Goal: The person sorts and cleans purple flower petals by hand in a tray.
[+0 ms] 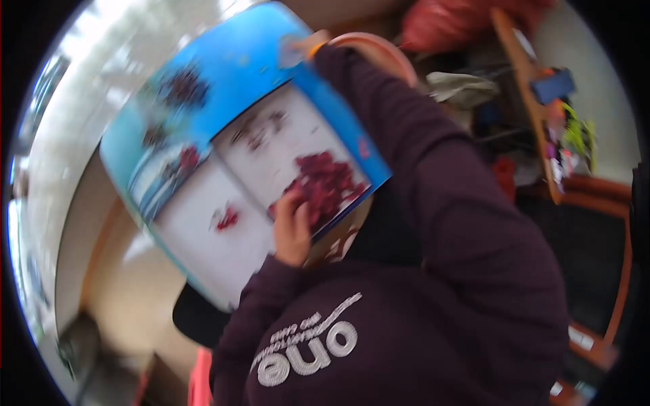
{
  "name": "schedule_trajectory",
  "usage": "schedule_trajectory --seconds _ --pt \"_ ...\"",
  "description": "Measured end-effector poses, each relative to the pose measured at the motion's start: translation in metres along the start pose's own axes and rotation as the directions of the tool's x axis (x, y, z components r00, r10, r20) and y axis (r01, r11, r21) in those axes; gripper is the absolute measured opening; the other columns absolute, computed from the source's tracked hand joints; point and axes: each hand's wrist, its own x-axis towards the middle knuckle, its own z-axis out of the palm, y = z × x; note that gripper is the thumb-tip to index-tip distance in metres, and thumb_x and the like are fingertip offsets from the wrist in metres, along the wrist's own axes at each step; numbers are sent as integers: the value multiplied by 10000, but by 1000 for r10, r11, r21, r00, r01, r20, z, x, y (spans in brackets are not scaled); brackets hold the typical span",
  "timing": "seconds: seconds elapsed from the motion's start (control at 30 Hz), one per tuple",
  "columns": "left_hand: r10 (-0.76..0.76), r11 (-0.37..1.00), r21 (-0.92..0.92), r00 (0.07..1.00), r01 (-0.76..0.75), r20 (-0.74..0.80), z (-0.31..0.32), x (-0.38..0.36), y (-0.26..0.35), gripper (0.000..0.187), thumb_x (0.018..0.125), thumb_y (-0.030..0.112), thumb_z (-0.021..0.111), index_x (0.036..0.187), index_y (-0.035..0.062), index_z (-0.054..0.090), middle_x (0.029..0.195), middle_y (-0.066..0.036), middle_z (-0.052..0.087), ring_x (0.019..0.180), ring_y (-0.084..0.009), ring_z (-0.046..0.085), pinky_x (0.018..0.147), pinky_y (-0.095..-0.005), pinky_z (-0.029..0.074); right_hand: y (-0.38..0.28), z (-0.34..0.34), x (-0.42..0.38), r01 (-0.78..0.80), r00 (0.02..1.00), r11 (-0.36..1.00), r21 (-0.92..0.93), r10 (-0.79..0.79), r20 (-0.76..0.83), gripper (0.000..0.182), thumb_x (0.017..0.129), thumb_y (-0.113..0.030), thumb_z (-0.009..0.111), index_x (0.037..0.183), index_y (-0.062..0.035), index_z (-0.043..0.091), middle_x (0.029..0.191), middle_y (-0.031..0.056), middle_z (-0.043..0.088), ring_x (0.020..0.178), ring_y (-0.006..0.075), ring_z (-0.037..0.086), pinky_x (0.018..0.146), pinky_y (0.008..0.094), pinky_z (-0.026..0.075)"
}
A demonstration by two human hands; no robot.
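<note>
My left hand point(292, 233) rests at the near edge of a heap of dark red petal-like pieces point(323, 181), its fingers stretched out and slightly apart. The heap lies on the right-hand white panel point(298, 122) of a blue table top point(230, 54). A few red pieces point(227, 218) sit on the left-hand white panel point(196, 237). At the far edge of the table top, my right hand point(298, 49) is smeared by motion, beside a pinkish round container point(382, 51). What its fingers do is hidden by blur.
A dark clump point(183, 86) lies at the table's far left, with scattered bits point(261, 128) on the right-hand panel. Beyond my right arm are a red sack point(457, 27), a pale cloth point(462, 88) and a wooden shelf edge point(525, 88) with a blue item point(554, 86).
</note>
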Motion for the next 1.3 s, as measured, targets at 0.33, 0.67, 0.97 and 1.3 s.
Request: schedule_trajectory --seconds 0.33,0.67,0.97,1.3 --pt "-168 975 -163 981 152 -93 -36 -34 6 184 791 2 537 960 40 597 877 -65 594 720 -155 537 679 -239 426 4 -12 -68 216 975 774 595 -145 -166 536 687 -417 753 921 34 583 819 130 623 716 193 621 638 245 506" --pt "-331 906 -407 797 118 -506 -96 -88 3 145 817 13 568 958 5 533 815 -76 585 646 -126 543 585 -224 459 -17 -53 -394 -78 704 706 704 -461 540 125 858 -154 563 789 -54 593 661 6 543 578 74 476 497 204 375" --pt "-217 964 -260 747 61 -629 -103 -121 -3 73 881 65 512 926 7 517 771 -56 542 629 -119 503 630 -218 445 -12 -10 -469 -125 470 659 742 -620 629 146 841 -133 548 754 -17 532 649 32 526 579 116 466 526 251 396" --pt "-303 905 -414 826 95 -474 -107 -135 -11 177 925 182 445 850 34 506 730 -43 531 615 -114 448 551 -241 404 -10 4 -485 129 546 685 717 -652 525 171 852 -159 530 793 0 550 681 48 563 594 133 479 545 247 418"
